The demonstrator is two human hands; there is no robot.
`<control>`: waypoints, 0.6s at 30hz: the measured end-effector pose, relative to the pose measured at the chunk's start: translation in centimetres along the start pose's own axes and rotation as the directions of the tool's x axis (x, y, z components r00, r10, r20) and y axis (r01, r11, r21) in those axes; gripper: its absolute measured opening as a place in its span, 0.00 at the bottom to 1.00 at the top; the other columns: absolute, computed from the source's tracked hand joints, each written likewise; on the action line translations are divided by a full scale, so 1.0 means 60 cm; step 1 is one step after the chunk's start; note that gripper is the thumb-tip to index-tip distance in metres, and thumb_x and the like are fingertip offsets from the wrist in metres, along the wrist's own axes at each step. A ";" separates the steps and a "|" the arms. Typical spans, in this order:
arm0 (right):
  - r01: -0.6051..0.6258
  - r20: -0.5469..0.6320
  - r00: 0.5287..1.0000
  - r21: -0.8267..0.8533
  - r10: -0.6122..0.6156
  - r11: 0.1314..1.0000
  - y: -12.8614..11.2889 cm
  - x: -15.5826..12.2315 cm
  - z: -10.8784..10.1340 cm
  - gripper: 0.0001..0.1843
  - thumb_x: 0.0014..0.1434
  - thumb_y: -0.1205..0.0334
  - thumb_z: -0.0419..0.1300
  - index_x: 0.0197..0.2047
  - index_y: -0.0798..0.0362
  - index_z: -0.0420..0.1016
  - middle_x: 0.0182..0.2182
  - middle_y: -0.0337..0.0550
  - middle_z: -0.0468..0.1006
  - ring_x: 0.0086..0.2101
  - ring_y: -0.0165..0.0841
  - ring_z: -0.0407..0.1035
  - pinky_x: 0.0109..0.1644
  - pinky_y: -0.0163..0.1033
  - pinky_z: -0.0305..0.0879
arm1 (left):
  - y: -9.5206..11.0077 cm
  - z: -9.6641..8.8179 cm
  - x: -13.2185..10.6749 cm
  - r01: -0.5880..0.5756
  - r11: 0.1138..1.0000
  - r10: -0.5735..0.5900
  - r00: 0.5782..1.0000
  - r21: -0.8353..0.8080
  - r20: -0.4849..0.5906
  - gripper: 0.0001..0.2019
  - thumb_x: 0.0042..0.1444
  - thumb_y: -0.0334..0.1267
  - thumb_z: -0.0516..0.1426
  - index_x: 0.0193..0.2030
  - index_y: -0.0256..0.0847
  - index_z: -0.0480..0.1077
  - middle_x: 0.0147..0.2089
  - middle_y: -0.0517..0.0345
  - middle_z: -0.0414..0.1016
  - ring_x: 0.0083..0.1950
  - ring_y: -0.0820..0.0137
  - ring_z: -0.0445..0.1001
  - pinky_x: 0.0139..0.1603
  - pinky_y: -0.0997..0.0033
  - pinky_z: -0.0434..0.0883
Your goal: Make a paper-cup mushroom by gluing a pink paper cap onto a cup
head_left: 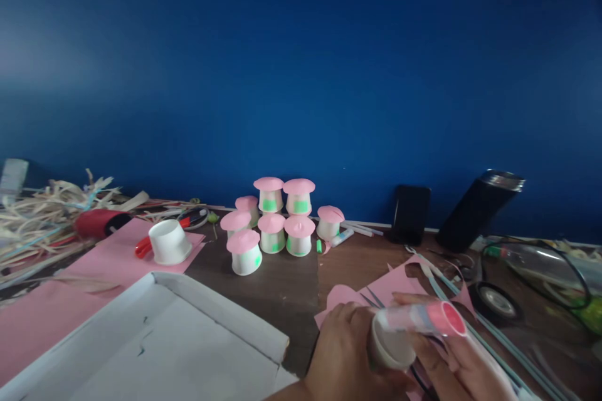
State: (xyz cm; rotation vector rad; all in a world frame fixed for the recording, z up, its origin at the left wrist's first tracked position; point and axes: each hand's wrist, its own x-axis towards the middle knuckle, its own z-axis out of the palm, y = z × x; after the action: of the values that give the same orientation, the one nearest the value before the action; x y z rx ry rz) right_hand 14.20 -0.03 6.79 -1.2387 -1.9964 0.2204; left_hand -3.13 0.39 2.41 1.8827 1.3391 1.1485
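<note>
My left hand (341,351) is wrapped round a white paper cup (399,354) in the lower right of the head view, its open end facing up. In my right hand (454,360) is a glue stick (421,318) with a pink end, lying across the cup's rim; the hand is slightly blurred. Under both hands lies cut pink paper (345,297), with scissor blades (374,297) showing on it. Farther back stand several upturned white cups (246,261) with green patches and pink paper cone tops (300,225), two of them stacked on others.
A white cardboard tray (221,313) fills the lower left. Behind it another white cup (169,243) sits on pink paper (108,250). Loose strips (42,225) pile at far left. A black phone (410,213) and a dark flask (477,210) lean against the blue wall (301,75).
</note>
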 end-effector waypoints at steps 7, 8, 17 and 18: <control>0.049 0.047 0.998 0.018 -0.050 0.999 -0.012 0.006 0.006 0.18 0.64 0.54 0.55 0.56 0.47 0.70 0.48 0.49 0.79 0.50 0.44 0.74 0.48 0.42 0.76 | -0.002 -0.001 -0.001 0.012 1.000 -0.012 0.999 0.018 0.042 0.33 0.34 0.47 0.71 0.49 0.37 0.72 0.48 0.43 0.75 0.49 0.49 0.72 0.52 0.42 0.69; 0.056 0.054 0.997 0.029 -0.058 0.998 -0.012 0.006 0.006 0.18 0.64 0.55 0.55 0.56 0.47 0.70 0.46 0.49 0.80 0.49 0.44 0.74 0.48 0.42 0.76 | -0.002 -0.001 -0.001 0.004 1.000 -0.004 0.999 0.013 0.037 0.32 0.35 0.46 0.70 0.50 0.37 0.72 0.48 0.44 0.75 0.49 0.49 0.72 0.53 0.42 0.68; 0.055 0.078 0.995 -0.006 -0.055 0.998 -0.013 0.011 0.002 0.12 0.65 0.55 0.54 0.48 0.47 0.72 0.39 0.45 0.81 0.41 0.39 0.77 0.41 0.39 0.76 | 0.005 -0.005 0.001 0.055 0.998 -0.055 0.996 0.000 0.065 0.34 0.32 0.44 0.72 0.49 0.37 0.73 0.49 0.42 0.76 0.50 0.48 0.71 0.54 0.43 0.68; 0.072 0.063 0.996 -0.021 -0.071 0.997 -0.017 0.014 -0.001 0.10 0.64 0.55 0.54 0.46 0.46 0.72 0.39 0.45 0.81 0.39 0.39 0.77 0.40 0.39 0.76 | 0.005 -0.006 0.001 0.048 0.999 -0.048 0.997 -0.004 0.065 0.34 0.32 0.44 0.72 0.50 0.37 0.73 0.49 0.44 0.76 0.50 0.49 0.72 0.54 0.44 0.68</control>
State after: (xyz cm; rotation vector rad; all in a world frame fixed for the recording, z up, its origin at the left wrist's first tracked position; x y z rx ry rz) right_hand 13.33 0.12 7.80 -1.1858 -2.0981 0.2025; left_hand -3.29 0.32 2.85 1.8580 1.3370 1.0572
